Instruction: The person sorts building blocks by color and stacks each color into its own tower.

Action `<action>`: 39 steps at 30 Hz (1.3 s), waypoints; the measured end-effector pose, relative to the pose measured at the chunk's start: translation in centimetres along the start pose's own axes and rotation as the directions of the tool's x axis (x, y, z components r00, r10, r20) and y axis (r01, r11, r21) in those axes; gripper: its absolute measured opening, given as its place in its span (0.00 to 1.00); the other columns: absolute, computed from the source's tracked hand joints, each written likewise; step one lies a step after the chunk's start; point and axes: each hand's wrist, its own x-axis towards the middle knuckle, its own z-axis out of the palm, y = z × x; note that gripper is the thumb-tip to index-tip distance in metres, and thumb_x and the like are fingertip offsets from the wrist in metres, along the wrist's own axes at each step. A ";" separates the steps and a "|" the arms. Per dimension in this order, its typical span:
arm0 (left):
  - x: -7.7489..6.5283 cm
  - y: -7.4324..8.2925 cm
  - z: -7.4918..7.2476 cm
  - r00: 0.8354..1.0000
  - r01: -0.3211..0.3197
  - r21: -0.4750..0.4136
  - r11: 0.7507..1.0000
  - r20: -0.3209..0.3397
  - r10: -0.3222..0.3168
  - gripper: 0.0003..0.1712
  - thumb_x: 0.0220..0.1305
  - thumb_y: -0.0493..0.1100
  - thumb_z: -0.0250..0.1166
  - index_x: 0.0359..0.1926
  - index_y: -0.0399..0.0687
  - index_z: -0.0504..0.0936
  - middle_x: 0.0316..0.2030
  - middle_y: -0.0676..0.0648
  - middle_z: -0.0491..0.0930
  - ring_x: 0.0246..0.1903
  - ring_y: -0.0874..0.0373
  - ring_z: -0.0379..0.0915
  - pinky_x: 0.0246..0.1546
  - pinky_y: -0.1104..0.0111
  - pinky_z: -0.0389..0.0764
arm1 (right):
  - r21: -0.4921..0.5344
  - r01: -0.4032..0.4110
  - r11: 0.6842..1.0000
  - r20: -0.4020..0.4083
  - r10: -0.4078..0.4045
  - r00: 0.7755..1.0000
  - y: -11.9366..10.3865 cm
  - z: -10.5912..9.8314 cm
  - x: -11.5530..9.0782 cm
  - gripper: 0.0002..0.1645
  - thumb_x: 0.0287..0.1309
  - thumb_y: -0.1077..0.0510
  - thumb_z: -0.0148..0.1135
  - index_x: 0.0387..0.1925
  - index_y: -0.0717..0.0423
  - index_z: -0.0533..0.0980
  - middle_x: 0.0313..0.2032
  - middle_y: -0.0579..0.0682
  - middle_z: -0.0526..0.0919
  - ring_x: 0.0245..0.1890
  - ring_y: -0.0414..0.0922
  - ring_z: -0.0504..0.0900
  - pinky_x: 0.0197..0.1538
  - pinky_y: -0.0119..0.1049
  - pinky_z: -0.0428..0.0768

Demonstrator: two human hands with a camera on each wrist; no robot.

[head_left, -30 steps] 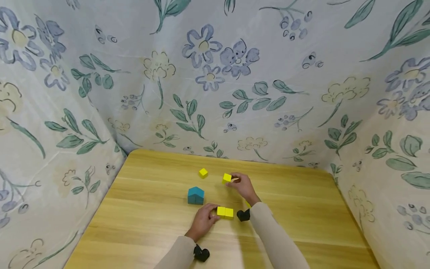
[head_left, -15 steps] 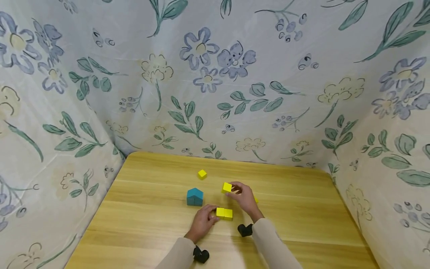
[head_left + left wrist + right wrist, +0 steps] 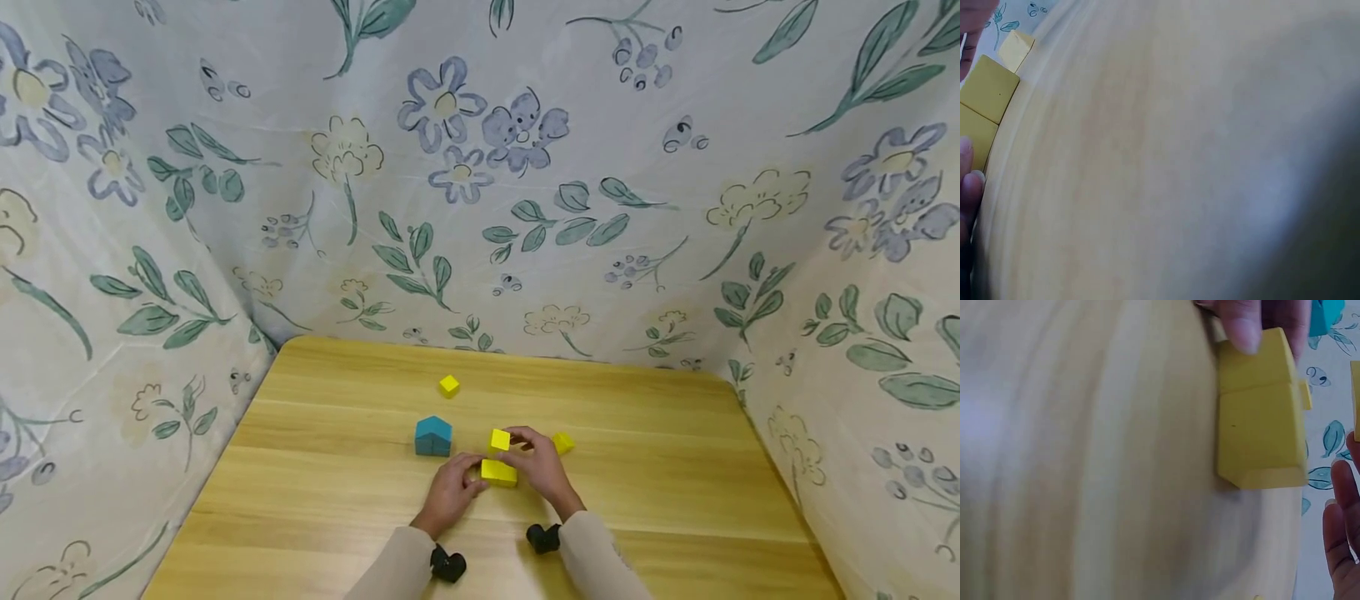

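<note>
Two yellow cubes (image 3: 498,473) sit side by side on the table, their seam showing in the right wrist view. My left hand (image 3: 452,493) pinches the left cube of this pair, thumb on the near side and fingers behind. Just above and behind the pair, my right hand (image 3: 545,468) holds another yellow cube (image 3: 499,440) between thumb and fingers. Only a sliver of that held cube (image 3: 1356,400) enters the right wrist view, beside the right fingers (image 3: 1339,531). In the left wrist view, the paired cubes (image 3: 990,90) lie at the left edge.
A blue house-shaped block stack (image 3: 432,437) stands left of the hands. One loose yellow cube (image 3: 449,386) lies farther back, and yellow blocks (image 3: 562,442) lie right of the right hand. Floral cloth (image 3: 480,208) rises around the wooden table (image 3: 660,450).
My right hand has brought its yellow cube nearer, down toward the pair. The left hand keeps its place at the pair. The yellow blocks on the right have come into fuller view.
</note>
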 end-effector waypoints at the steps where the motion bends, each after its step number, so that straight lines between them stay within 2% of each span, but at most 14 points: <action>1: 0.0 0.1 0.0 1.000 0.003 -0.003 1.000 0.002 -0.003 0.22 0.61 0.43 0.67 0.55 0.37 0.78 0.48 0.46 0.78 0.25 0.69 0.65 0.29 0.75 0.73 | 0.000 0.008 1.000 0.007 -0.008 1.000 0.1 0.1 -0.2 0.20 0.55 0.55 0.70 0.49 0.53 0.80 0.47 0.48 0.82 0.47 0.50 0.77 0.52 0.50 0.72; 7: -0.1 0.5 -0.2 1.000 -0.016 0.004 1.000 -0.010 0.016 0.22 0.61 0.42 0.67 0.54 0.35 0.78 0.47 0.46 0.78 0.25 0.70 0.66 0.29 0.75 0.73 | 0.002 0.015 1.000 0.044 -0.015 0.999 0.9 0.8 -0.9 0.19 0.55 0.55 0.70 0.48 0.55 0.80 0.46 0.50 0.82 0.47 0.52 0.77 0.51 0.52 0.72; 13: -0.3 0.5 -0.1 0.997 -0.066 0.023 0.998 -0.042 0.067 0.22 0.59 0.41 0.68 0.52 0.33 0.78 0.44 0.46 0.79 0.25 0.70 0.65 0.28 0.75 0.73 | -0.028 0.024 0.999 0.054 -0.022 0.998 1.2 1.1 -1.4 0.18 0.55 0.55 0.70 0.47 0.55 0.80 0.44 0.50 0.82 0.45 0.49 0.77 0.49 0.45 0.75; 20: -0.2 0.6 -0.3 0.999 -0.026 0.020 0.999 -0.022 0.027 0.23 0.59 0.41 0.69 0.53 0.34 0.78 0.44 0.46 0.79 0.24 0.70 0.65 0.28 0.75 0.72 | -0.056 0.035 0.998 0.067 -0.031 0.997 1.4 1.4 -1.8 0.18 0.54 0.56 0.71 0.47 0.55 0.80 0.44 0.50 0.82 0.45 0.48 0.78 0.46 0.37 0.74; 29: 0.0 0.5 -0.2 1.000 0.003 0.012 1.000 -0.008 -0.003 0.23 0.60 0.41 0.68 0.54 0.36 0.78 0.44 0.48 0.79 0.25 0.69 0.64 0.28 0.75 0.71 | -0.034 0.027 0.999 0.078 -0.024 0.997 1.7 1.6 -1.9 0.20 0.53 0.58 0.72 0.48 0.56 0.79 0.46 0.51 0.82 0.47 0.49 0.77 0.52 0.44 0.74; 39: 0.1 0.6 -0.1 1.000 0.011 0.022 1.000 -0.002 -0.011 0.23 0.61 0.41 0.68 0.54 0.35 0.78 0.45 0.47 0.78 0.25 0.69 0.65 0.29 0.75 0.72 | -0.061 0.032 0.998 0.068 -0.027 0.997 1.8 1.4 -1.8 0.20 0.50 0.62 0.73 0.48 0.56 0.80 0.45 0.51 0.83 0.46 0.49 0.78 0.51 0.45 0.74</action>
